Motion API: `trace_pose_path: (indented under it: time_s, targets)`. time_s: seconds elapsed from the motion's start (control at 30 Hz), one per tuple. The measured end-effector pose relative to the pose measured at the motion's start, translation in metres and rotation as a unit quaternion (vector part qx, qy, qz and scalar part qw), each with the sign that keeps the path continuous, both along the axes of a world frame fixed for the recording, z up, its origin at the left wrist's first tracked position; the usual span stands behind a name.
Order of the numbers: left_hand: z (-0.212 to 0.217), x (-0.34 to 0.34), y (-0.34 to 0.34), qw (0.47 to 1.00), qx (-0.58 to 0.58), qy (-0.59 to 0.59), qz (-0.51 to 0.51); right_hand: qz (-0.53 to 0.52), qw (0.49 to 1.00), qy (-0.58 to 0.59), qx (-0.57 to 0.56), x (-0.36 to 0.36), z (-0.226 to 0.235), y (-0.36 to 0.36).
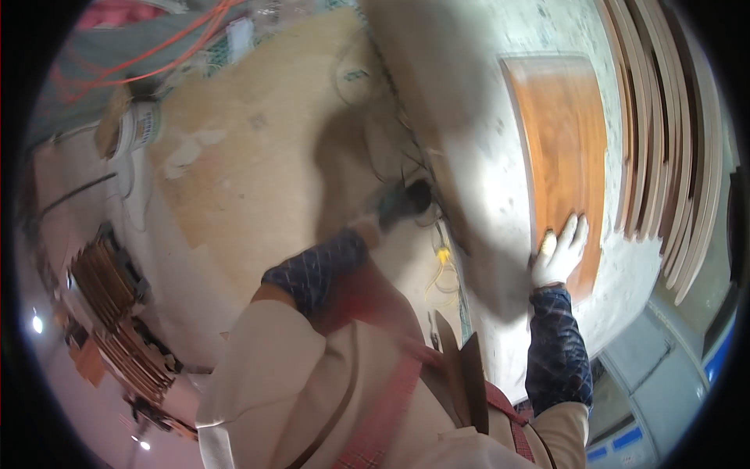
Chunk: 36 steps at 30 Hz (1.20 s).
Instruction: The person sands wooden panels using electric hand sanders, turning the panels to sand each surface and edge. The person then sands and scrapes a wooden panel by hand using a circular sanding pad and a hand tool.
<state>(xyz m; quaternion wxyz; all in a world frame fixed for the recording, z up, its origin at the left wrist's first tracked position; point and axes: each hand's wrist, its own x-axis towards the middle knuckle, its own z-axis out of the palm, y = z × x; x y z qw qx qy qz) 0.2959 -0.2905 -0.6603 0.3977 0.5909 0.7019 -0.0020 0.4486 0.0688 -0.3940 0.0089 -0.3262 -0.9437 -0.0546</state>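
My right hand (562,252), in a white glove, lies flat with its fingers stretched out on an orange-brown wooden panel (564,148). The panel rests on a pale, speckled worktable (488,242). To the left of the table edge, my left hand (370,230) is smeared by motion. It appears to grip a dark handheld tool (406,201), whose exact kind is too blurred to make out. Patterned dark blue sleeve covers are on both forearms.
Curved wooden panels (660,125) stand in a row along the table's right side. Thin cords and a yellow connector (444,255) hang by the table's near-left edge. An orange hose (156,66) lies at the far left. More wood pieces (105,281) are stacked at the left.
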Motion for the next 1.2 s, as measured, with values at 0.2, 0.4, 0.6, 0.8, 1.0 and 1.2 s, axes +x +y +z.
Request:
trace_pose_path:
  time_s: [0.2,0.4,0.6,0.8,1.0,1.2]
  targets:
    - [0.174,-0.002,-0.147,0.915,-0.152,-0.048,0.369,0.006,1.0,0.004,0.022,0.022,0.002,0.001]
    - [0.185,0.044,-0.255,0.818,-0.14,0.028,0.557,0.11,0.981,0.07,0.141,0.049,-0.048,0.061]
    - [0.298,0.096,-0.235,0.704,-0.129,-0.009,0.698,0.198,0.952,0.233,0.015,-0.064,-0.028,-0.033]
    - [0.351,0.081,-0.215,0.691,0.096,-0.016,0.717,0.158,0.744,0.276,-0.588,-0.173,0.053,-0.194]
    - [0.384,0.065,-0.173,0.732,0.145,-0.044,0.664,-0.059,0.415,0.046,-0.907,-0.191,0.084,-0.257]
    - [0.387,0.037,-0.142,0.788,0.161,-0.041,0.592,-0.076,0.411,0.036,-0.908,-0.16,0.127,-0.204]
